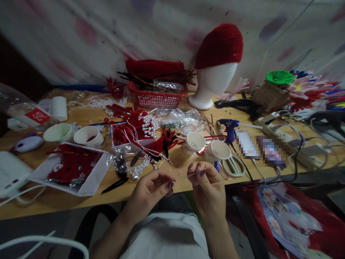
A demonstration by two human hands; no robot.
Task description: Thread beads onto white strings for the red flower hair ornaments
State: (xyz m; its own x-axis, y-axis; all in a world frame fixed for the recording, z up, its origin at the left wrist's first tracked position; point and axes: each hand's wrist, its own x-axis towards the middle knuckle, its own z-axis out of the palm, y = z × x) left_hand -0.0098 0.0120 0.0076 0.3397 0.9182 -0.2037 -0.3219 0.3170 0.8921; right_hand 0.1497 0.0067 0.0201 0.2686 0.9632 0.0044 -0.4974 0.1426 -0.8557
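Observation:
My left hand [152, 190] is in a pinch near the table's front edge, thumb against forefinger; what lies between them is too small to make out. Just to its right, my right hand [208, 189] pinches a thin, shiny thread or wire [192, 174] that stretches toward the left hand. Some small pale bits [181, 174] lie on the table between the hands. Beyond them stand a paper cup [194, 145] with white beads in it and another paper cup [217, 151]. White pearl strings [148, 124] lie on red velvety pieces to the left.
Scissors [234, 167] and a blue glue gun [229, 127] lie to the right, near cables and a power strip [283, 144]. A white box [91, 185] of red pieces sits left. Behind stand a red basket [156, 97] and a white head form [215, 84] in a red cap.

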